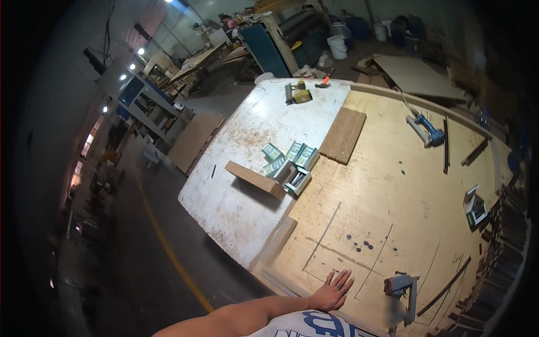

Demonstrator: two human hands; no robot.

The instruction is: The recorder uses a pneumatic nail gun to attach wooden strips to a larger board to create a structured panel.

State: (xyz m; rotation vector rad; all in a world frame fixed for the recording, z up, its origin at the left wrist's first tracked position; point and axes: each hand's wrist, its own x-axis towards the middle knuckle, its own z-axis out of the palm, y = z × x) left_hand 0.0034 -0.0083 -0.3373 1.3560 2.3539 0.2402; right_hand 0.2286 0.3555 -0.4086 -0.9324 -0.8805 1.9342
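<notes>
My left hand (332, 291) lies flat on the pale wooden board (314, 224), palm down with its fingers apart. It holds nothing and rests near pencil lines and several dark spots. To the right of it is a grey and red nail gun (398, 285) with a long magazine, its lower part covered by a blurred patch. No right hand can be made out. A dark thin strip (446, 286) lies on the board beside this nail gun.
A white worktop (247, 135) adjoins the board, bearing green-and-white boxes (303, 153), a propped wooden block (255, 181) and a yellow nail gun (298, 94). A brown panel (343, 135), a blue nail gun (428, 131) and an open box (476, 209) sit farther off. Dark strips (494, 269) crowd the right edge.
</notes>
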